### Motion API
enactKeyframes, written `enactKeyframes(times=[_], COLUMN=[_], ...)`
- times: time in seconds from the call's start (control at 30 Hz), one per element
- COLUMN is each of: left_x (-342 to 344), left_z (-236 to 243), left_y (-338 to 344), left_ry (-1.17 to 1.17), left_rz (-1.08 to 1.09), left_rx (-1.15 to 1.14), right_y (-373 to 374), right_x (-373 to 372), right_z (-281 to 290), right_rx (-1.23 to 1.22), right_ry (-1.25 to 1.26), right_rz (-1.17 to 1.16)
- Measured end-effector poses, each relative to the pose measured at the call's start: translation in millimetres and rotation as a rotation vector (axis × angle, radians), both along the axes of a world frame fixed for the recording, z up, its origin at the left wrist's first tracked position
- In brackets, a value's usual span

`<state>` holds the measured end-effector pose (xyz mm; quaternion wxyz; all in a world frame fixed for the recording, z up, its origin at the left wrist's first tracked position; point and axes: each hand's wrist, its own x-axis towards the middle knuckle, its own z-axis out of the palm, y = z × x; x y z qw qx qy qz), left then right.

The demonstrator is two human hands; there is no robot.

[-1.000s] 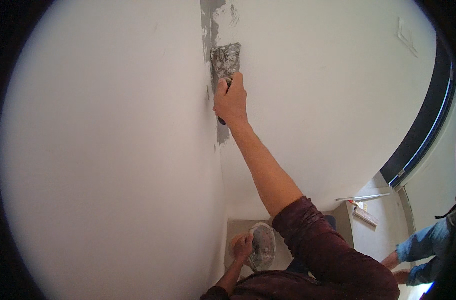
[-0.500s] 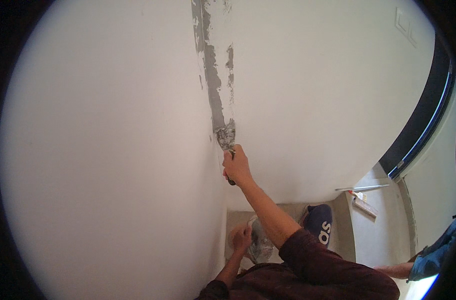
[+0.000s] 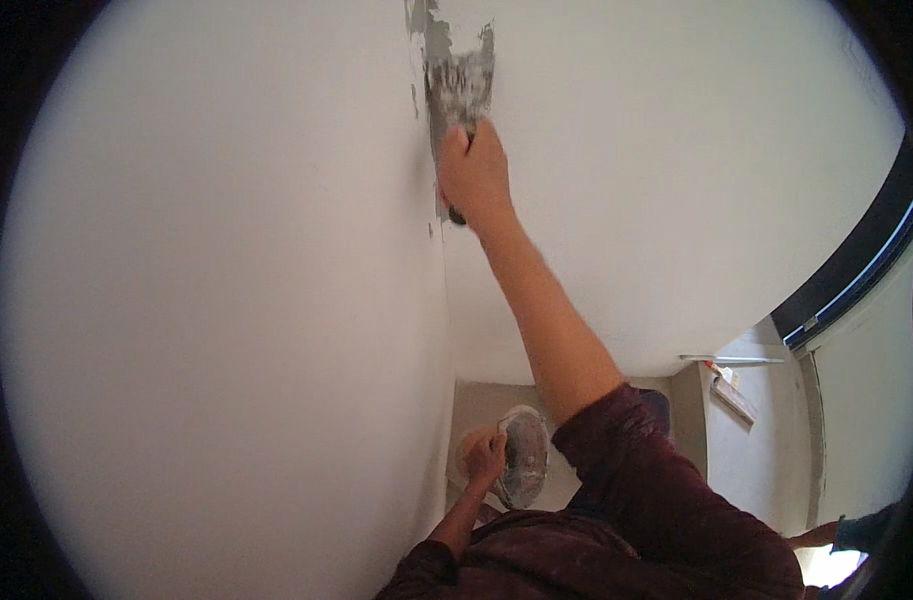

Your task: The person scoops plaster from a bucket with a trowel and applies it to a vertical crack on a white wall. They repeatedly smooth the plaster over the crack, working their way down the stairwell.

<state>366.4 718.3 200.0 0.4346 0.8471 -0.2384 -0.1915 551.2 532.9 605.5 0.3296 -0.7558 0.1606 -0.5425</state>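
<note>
My right hand (image 3: 476,175) reaches up to the corner where two white walls meet, closed around the dark handle of a putty knife. The wide blade of the putty knife (image 3: 461,88), smeared with grey, lies against a strip of grey filler (image 3: 438,130) running down the corner. Low in front of my body, my left hand (image 3: 485,456) is closed on the rim of a bucket (image 3: 526,462). Pale crust coats the bucket's rim, and its inside looks grey and smeared.
On a pale ledge at the right lie a thin metal bar (image 3: 732,359) and a flat tool with a red part (image 3: 734,400). A dark door or window frame (image 3: 852,245) curves beyond. Another person's forearm (image 3: 817,537) shows at the lower right.
My right hand has moved up the corner with the putty knife, its arm stretched further. The bucket in my left hand now shows more of its inside.
</note>
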Motion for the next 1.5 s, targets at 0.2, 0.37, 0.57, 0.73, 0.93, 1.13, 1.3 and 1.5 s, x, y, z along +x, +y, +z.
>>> enactKeyframes(times=[0.2,0.37,0.57,0.73,0.93,1.13,1.3,1.5], left_x=[5,1,1,-5,-8,-11,-9,-11], left_z=[5,-11,-46,-31,-5,-38,-51,-34], left_y=[9,19,25,21,14,20,21,23], left_ry=[0.046,0.135,-0.014,0.206,0.165,0.012,0.22,0.189], left_rz=[-0.007,-0.013,-0.049,-0.048,-0.064,-0.09,-0.067,-0.057], left_rx=[0.039,0.177,0.102,0.221,0.089,0.082,0.217,0.264], right_y=[13,25,40,9,27,25,42,53], right_x=[-13,-13,-76,-61,-17,1,-27,-83], right_z=[-89,-167,-193,-48,50,-29,-136,-117], right_rx=[0.416,0.483,0.543,0.511,0.533,0.466,0.611,0.615], right_ry=[0.251,0.29,0.393,-0.04,-0.252,0.109,0.275,0.28], right_rz=[0.186,0.151,0.183,0.46,0.605,0.238,0.232,0.278])
